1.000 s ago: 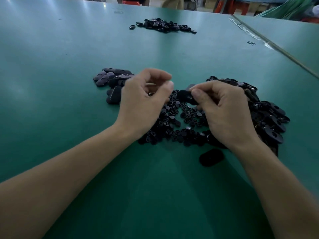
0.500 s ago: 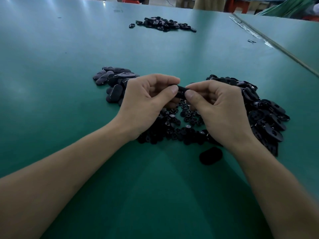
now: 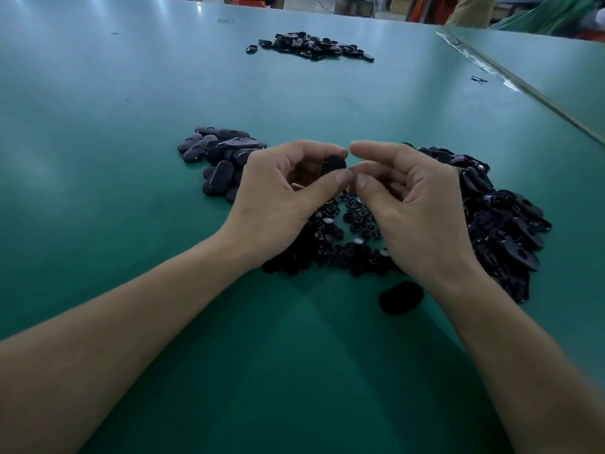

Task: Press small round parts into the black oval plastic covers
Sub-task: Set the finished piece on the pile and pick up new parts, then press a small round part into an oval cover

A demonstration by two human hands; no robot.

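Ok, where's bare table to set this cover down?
Bare green table left of the left cover pile, and the wide strip between it and the far pile. Crowded ahead: round parts centre, right cover pile, lone cover nearer you.

Two hands, the left hand (image 3: 278, 204) and the right hand (image 3: 422, 217), over one green table (image 3: 131, 93). It carries three heaps of black oval covers: a left heap (image 3: 216, 158), a right heap (image 3: 504, 224) and a far heap (image 3: 311, 45). There is one heap of small round parts (image 3: 340, 237). The heaps are too crowded to count. One held cover (image 3: 334, 165) sits in the left hand, and one lone cover (image 3: 401, 298) lies apart.
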